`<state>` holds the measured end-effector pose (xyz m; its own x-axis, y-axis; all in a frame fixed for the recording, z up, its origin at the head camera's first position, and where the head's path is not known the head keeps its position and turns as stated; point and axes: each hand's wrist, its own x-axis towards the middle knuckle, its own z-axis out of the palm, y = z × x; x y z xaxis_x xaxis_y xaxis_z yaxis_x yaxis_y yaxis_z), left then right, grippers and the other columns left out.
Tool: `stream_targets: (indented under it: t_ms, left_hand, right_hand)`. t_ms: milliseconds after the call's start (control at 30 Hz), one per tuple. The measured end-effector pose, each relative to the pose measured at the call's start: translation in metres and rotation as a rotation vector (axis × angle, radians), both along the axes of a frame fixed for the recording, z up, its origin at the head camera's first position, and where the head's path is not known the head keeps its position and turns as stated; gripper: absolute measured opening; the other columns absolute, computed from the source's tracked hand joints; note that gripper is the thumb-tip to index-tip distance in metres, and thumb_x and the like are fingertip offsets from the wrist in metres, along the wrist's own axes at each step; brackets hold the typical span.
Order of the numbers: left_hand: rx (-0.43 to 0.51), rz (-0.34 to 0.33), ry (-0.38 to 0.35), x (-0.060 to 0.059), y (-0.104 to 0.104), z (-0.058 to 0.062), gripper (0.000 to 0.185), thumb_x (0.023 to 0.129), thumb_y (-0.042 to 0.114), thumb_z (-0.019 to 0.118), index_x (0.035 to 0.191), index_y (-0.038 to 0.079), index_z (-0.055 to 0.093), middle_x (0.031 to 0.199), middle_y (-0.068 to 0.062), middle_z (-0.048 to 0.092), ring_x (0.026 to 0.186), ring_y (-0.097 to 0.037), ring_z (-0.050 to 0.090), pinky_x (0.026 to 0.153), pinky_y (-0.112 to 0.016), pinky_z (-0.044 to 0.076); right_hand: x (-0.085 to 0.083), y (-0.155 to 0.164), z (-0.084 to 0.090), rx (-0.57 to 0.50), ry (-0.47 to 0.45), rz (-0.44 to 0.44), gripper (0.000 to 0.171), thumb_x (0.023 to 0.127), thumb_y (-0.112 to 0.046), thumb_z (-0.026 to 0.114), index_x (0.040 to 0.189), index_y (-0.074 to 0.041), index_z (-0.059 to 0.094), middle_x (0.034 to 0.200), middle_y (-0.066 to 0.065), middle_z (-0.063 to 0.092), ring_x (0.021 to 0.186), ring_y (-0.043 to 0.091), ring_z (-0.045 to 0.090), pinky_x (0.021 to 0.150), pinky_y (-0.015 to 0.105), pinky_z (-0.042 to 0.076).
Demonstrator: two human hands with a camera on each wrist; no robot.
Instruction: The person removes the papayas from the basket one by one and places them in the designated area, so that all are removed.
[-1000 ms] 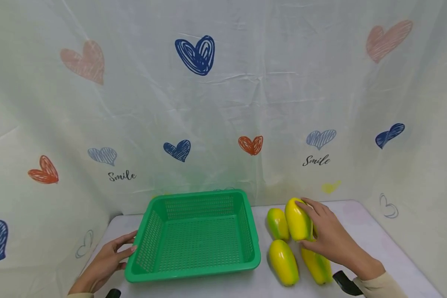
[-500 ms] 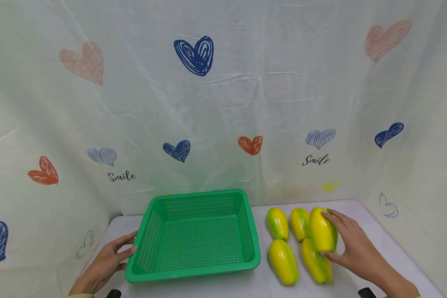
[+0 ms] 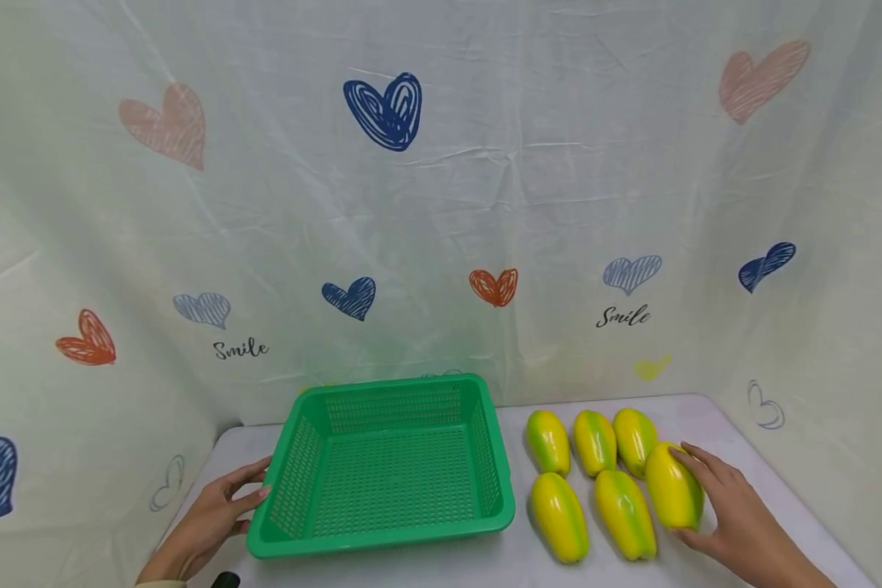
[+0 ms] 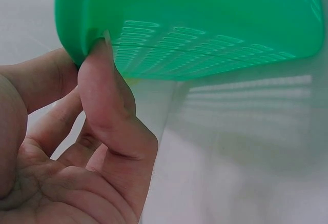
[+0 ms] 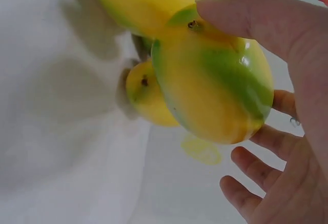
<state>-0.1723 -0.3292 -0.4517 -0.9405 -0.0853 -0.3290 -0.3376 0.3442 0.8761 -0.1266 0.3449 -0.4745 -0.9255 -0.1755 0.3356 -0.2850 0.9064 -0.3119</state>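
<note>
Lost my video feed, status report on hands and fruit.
Left hand touching green basket rim. Right hand holding sixth papaya beside five others. Basket empty, nothing blocking.

I am counting six yellow-green papayas on the bench [image 3: 735, 465]: three lying in the far row, the far left papaya [image 3: 548, 442], the far middle papaya [image 3: 595, 442] and the far right papaya [image 3: 634, 441], and three in the near row, the near left papaya [image 3: 559, 516], the near middle papaya [image 3: 625, 514] and the near right papaya [image 3: 672, 496]. I am seeing one green basket [image 3: 389, 539] sitting beside them. I am using two hands, my left hand [image 3: 209, 514] and my right hand [image 3: 735, 523].
</note>
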Motion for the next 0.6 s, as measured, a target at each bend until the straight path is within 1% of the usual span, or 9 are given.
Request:
stream_targets:
  t_ms: [167,267,467,600]
  left_hand:
    - [0.000,0.005,-0.002,0.000,0.000,-0.001,0.067,0.107,0.015,0.064,0.162,-0.006,0.031,0.149,-0.033,0.037,0.094,-0.020,0.061,0.074,-0.037,0.059]
    - [0.002,0.005,-0.002,0.000,0.000,-0.001,0.067,0.107,0.014,0.063,0.162,-0.006,0.031,0.149,-0.033,0.036,0.094,-0.020,0.061,0.074,-0.036,0.059]
    - [0.000,0.007,0.000,0.000,0.000,-0.002,0.066,0.107,0.014,0.062,0.162,-0.006,0.031,0.149,-0.033,0.037,0.093,-0.021,0.061,0.074,-0.036,0.059]
    - [-0.002,0.005,0.002,0.000,0.000,-0.002,0.066,0.107,0.014,0.062,0.162,-0.006,0.032,0.149,-0.033,0.037,0.093,-0.021,0.061,0.073,-0.036,0.059]
  right_hand:
    - [0.001,0.008,-0.005,0.045,-0.129,-0.021,0.105,0.061,-0.028,0.103,0.147,0.001,0.050,0.151,0.028,0.045,0.127,0.050,0.049,0.098,0.077,0.046]
    - [0.003,0.011,-0.009,0.054,-0.171,-0.006,0.104,0.061,-0.028,0.103,0.147,0.000,0.052,0.152,0.029,0.045,0.129,0.051,0.049,0.098,0.077,0.047]
    - [0.004,0.011,-0.016,0.062,-0.197,0.011,0.101,0.061,-0.030,0.102,0.147,-0.003,0.054,0.151,0.025,0.049,0.130,0.048,0.051,0.099,0.074,0.049]
    - [0.005,0.010,-0.020,0.066,-0.182,0.026,0.101,0.060,-0.029,0.102,0.145,-0.003,0.055,0.150,0.024,0.051,0.129,0.046,0.051,0.100,0.072,0.049]
